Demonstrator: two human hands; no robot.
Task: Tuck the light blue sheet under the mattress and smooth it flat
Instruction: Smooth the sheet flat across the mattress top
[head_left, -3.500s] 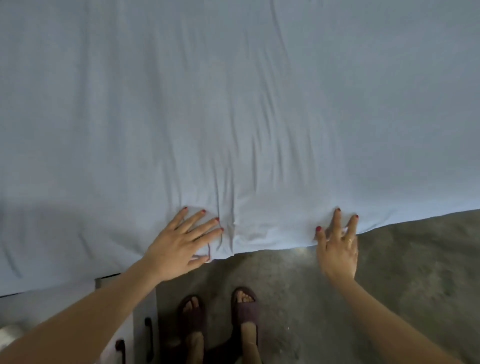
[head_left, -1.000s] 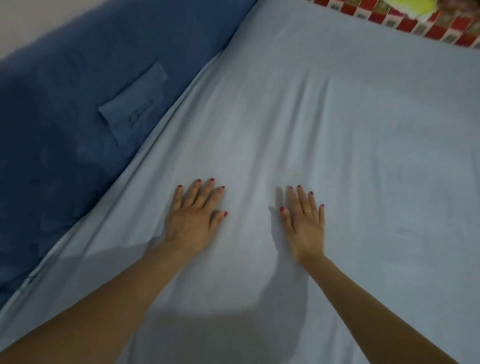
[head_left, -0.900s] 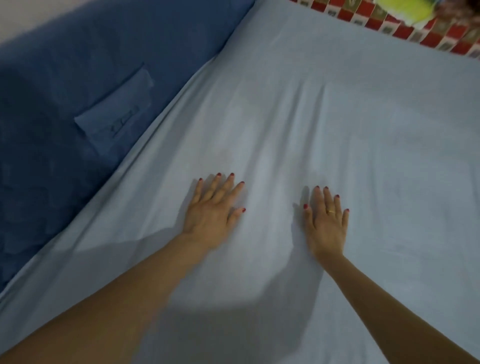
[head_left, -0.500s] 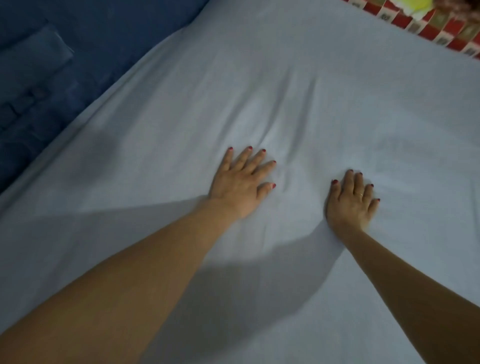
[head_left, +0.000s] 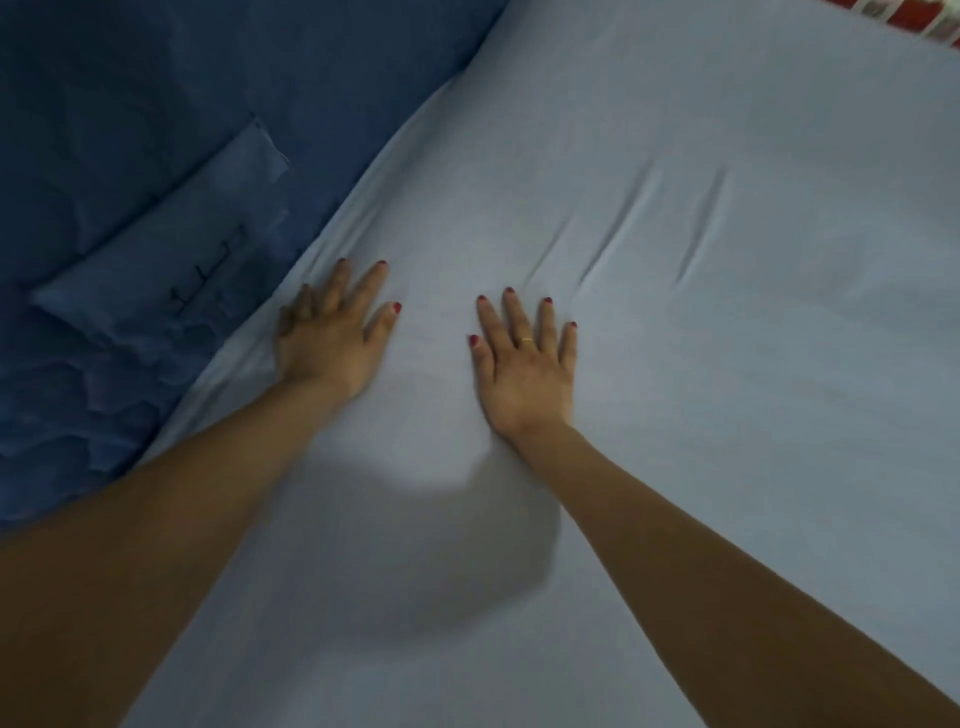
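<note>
Both hands lie flat, palms down, on the light blue sheet (head_left: 675, 415), fingers straight and spread, holding nothing. The left hand (head_left: 332, 332) presses close to the sheet's left edge, where the cloth bunches into small folds beside the outer fingers; those fingers sit in shadow at the border and are hard to make out. The right hand (head_left: 524, 364) rests just beside it toward the middle of the bed, a gold ring (head_left: 527, 340) on one finger, and the nails of both hands are painted red. The sheet covers the whole bed surface in view, from the lower edge of the picture up to the far end. Several shallow creases (head_left: 649, 228) run diagonally beyond the right hand's fingertips. A dark blue fabric (head_left: 130, 156), with a paler stitched patch (head_left: 171, 260) on it, lies along the sheet's left edge. A red-and-white checked strip (head_left: 914, 18) shows at the far right corner. Both bare forearms reach in from the bottom, casting a shadow between them.
</note>
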